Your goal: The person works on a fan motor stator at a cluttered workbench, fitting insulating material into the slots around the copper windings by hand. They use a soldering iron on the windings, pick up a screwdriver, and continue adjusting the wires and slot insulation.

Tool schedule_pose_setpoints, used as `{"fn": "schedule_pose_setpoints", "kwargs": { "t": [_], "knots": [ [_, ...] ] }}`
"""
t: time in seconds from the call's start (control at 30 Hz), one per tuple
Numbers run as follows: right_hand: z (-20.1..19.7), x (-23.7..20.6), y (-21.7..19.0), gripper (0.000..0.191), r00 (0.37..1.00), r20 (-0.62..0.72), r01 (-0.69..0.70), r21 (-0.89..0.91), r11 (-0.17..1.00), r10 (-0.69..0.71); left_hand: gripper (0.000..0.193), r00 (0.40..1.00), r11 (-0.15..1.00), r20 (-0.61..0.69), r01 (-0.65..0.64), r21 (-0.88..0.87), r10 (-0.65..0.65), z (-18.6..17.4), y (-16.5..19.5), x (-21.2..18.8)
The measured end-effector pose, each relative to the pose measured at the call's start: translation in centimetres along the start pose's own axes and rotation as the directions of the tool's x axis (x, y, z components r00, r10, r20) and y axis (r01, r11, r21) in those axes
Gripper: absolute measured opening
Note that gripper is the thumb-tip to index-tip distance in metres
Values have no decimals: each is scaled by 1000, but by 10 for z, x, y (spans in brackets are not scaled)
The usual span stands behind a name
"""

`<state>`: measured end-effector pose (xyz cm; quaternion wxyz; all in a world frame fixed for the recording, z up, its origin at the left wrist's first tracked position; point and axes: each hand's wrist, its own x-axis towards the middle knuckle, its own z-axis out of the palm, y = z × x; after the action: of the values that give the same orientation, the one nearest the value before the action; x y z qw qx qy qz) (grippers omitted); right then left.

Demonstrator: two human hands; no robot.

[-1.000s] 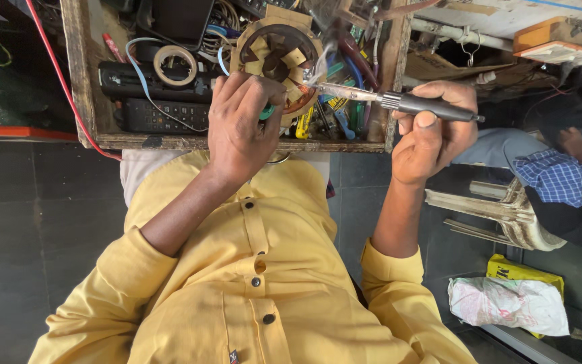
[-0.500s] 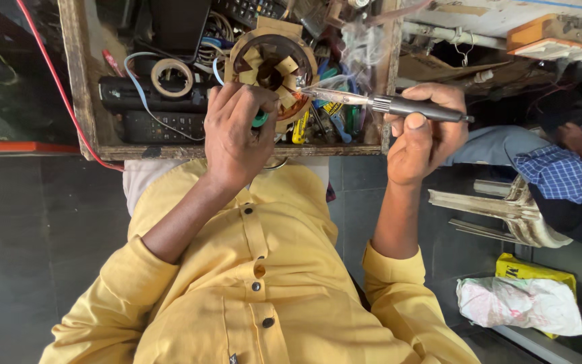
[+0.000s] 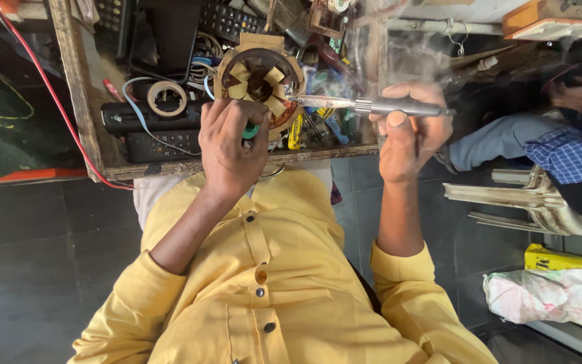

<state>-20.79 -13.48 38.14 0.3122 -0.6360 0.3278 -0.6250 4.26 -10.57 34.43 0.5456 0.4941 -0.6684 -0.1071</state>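
Head view is showing the left hand (image 3: pixel 230 145) gripping a round motor stator (image 3: pixel 259 79) at twelve o'clock over the cluttered wooden tray (image 3: pixel 75 101), while the right hand (image 3: pixel 409 135) is closing its fingers around a soldering iron (image 3: pixel 372 106) whose tip is touching the windings at three o'clock. Smoke is rising there, so lingering heat is likely risking scorched wire insulation, and a slip could be burning the left fingers (image 3: pixel 220 111) just beside it.
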Motion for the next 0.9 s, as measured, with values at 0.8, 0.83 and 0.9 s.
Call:
{"fn": "schedule_pose_setpoints", "kwargs": {
  "t": [0.8, 0.83, 0.9],
  "knots": [
    [-8, 7, -7, 46, 998, 57, -12, -95, 995, 18, 29, 977, 978, 57, -201, -55, 204, 0, 13, 0],
    [-9, 7, -7, 46, 998, 56, -21, -105, 994, 27, 28, 978, 978, 53, -201, -58, 204, 1, 14, 0],
    [-10, 7, -7, 46, 998, 53, -26, -104, 994, 31, 29, 978, 979, 56, -196, -57, 200, 2, 14, 0]
  ]
}}
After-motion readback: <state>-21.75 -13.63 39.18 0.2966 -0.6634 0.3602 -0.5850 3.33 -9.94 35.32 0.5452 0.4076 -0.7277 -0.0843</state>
